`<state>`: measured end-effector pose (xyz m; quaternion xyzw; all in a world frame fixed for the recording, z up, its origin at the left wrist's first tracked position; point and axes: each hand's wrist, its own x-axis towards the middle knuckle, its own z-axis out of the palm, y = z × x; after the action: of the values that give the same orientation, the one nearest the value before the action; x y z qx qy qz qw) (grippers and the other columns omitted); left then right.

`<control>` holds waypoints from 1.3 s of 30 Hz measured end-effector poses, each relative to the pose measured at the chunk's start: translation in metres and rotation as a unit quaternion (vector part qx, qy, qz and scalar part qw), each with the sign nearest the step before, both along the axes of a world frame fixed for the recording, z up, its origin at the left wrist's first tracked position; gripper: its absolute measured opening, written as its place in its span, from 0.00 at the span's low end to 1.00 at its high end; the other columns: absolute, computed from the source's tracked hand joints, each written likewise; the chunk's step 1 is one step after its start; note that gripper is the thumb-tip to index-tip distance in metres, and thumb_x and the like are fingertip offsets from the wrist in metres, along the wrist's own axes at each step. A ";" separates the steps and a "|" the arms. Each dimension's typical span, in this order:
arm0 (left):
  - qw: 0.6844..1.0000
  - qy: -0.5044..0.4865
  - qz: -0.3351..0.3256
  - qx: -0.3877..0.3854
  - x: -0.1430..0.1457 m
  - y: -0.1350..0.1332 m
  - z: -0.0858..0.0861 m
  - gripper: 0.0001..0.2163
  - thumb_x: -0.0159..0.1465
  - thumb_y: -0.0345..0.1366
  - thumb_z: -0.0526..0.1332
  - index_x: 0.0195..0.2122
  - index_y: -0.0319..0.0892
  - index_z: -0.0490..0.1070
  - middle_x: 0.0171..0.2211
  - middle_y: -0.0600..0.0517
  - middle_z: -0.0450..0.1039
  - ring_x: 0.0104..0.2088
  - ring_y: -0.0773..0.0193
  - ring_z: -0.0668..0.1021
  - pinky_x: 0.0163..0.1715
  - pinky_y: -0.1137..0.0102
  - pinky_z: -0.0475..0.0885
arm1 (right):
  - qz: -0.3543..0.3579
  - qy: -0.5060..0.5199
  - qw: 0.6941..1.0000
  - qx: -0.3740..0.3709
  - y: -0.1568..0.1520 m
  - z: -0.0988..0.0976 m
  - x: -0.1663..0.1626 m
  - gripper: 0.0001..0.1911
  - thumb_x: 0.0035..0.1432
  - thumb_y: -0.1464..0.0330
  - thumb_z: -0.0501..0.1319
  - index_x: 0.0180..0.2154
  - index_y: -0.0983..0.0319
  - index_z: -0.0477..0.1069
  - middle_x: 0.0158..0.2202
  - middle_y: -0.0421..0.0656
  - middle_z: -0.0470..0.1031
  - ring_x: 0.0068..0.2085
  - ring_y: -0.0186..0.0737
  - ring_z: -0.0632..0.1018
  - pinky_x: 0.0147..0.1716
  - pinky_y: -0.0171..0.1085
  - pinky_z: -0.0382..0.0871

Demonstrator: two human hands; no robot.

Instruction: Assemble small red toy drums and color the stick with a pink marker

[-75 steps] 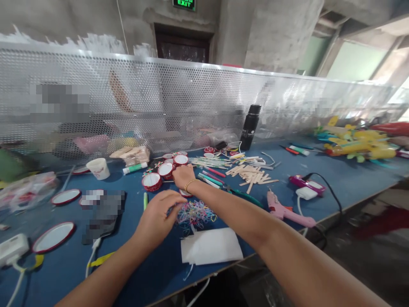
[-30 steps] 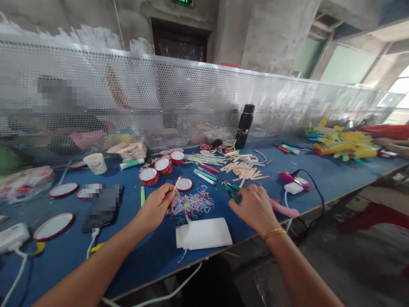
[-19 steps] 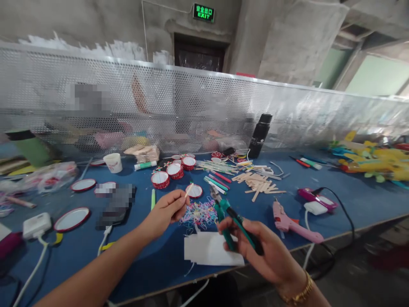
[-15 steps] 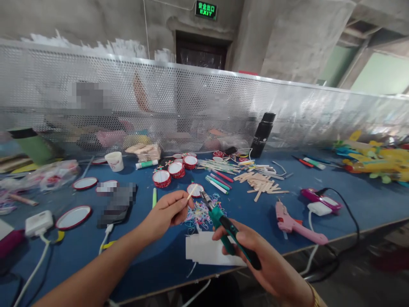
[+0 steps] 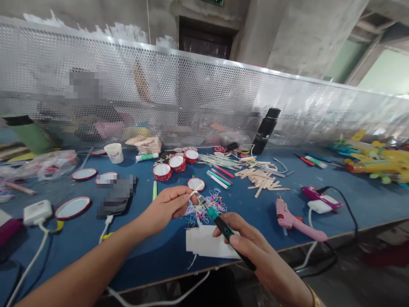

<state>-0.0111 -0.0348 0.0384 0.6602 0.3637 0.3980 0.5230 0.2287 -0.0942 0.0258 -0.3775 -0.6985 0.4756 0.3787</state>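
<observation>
Left hand (image 5: 174, 205): thin stick (image 5: 197, 189) is pinched; right hand (image 5: 254, 244): pliers (image 5: 223, 228) are gripped | stick is held at pliers' tips, above coloured loops (image 5: 219, 204) | judged light, stiff, maybe brittle — best pinched close beside tips

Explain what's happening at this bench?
Someone's left hand pinches a thin, pale stick. The right hand grips metal pliers with green-and-black handles, tips at the stick; any cut isn't discernible. Beneath lies a multicoloured tangle of thin bands, near a round, red-rimmed white disc.

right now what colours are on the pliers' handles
The pliers' handles are teal and black; head view.
</observation>
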 end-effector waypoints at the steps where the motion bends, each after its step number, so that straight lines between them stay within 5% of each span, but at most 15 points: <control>1: 1.000 0.006 -0.002 0.000 0.000 -0.001 0.000 0.13 0.65 0.44 0.56 0.35 0.38 0.71 0.17 0.61 0.53 0.19 0.72 0.55 0.20 0.74 0.48 | -0.001 -0.007 1.000 0.003 0.000 0.001 0.000 0.15 0.63 0.59 0.53 0.42 0.57 0.74 0.45 0.43 0.72 0.47 0.43 0.72 0.48 0.38 0.65; 10: 0.999 0.028 -0.028 -0.014 0.003 -0.003 -0.003 0.13 0.65 0.43 0.55 0.35 0.37 0.71 0.17 0.62 0.52 0.19 0.72 0.55 0.20 0.74 0.49 | -0.029 -0.065 0.997 -0.003 0.006 -0.007 0.000 0.17 0.60 0.58 0.54 0.46 0.60 0.68 0.44 0.45 0.72 0.45 0.44 0.73 0.44 0.41 0.68; 15: 0.999 0.024 -0.043 -0.019 0.003 -0.001 -0.004 0.14 0.66 0.44 0.56 0.35 0.38 0.71 0.18 0.62 0.51 0.20 0.72 0.54 0.20 0.74 0.48 | -0.044 -0.111 0.993 -0.022 0.007 -0.010 -0.001 0.42 0.51 0.60 0.64 0.64 0.59 0.53 0.59 0.52 0.67 0.59 0.52 0.69 0.57 0.52 0.65; 20: 0.998 0.031 -0.059 -0.007 0.001 0.000 -0.006 0.17 0.69 0.47 0.51 0.39 0.38 0.71 0.17 0.61 0.56 0.18 0.72 0.57 0.19 0.74 0.51 | -0.028 -0.142 0.989 -0.039 0.009 -0.007 0.006 0.37 0.57 0.58 0.56 0.65 0.61 0.56 0.67 0.50 0.57 0.68 0.53 0.57 0.67 0.56 0.46; 26: 0.998 0.033 -0.046 0.019 0.001 0.000 -0.008 0.19 0.69 0.49 0.49 0.34 0.39 0.69 0.18 0.59 0.58 0.18 0.72 0.59 0.19 0.75 0.54 | -0.044 -0.095 0.991 -0.083 0.007 -0.006 0.009 0.36 0.59 0.57 0.52 0.67 0.61 0.53 0.66 0.50 0.60 0.65 0.52 0.63 0.66 0.55 0.51; 31: 0.995 0.078 -0.038 0.041 0.004 -0.005 -0.003 0.16 0.69 0.47 0.52 0.30 0.40 0.66 0.18 0.60 0.57 0.19 0.72 0.58 0.20 0.74 0.53 | -0.035 -0.138 0.988 -0.058 0.008 -0.007 0.006 0.36 0.60 0.58 0.52 0.67 0.62 0.52 0.69 0.47 0.54 0.69 0.50 0.53 0.68 0.55 0.42; 39: 0.953 0.237 0.034 0.184 0.003 -0.004 0.004 0.16 0.69 0.39 0.50 0.24 0.41 0.59 0.22 0.58 0.57 0.24 0.70 0.61 0.25 0.73 0.55 | -0.025 -0.165 0.985 -0.029 0.004 -0.003 0.006 0.38 0.60 0.57 0.52 0.68 0.64 0.51 0.68 0.52 0.56 0.69 0.52 0.55 0.68 0.57 0.44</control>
<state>-0.0079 -0.0392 0.0419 0.8075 0.4199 0.3073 0.2777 0.2343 -0.0898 0.0223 -0.4788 -0.7280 0.4171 0.2584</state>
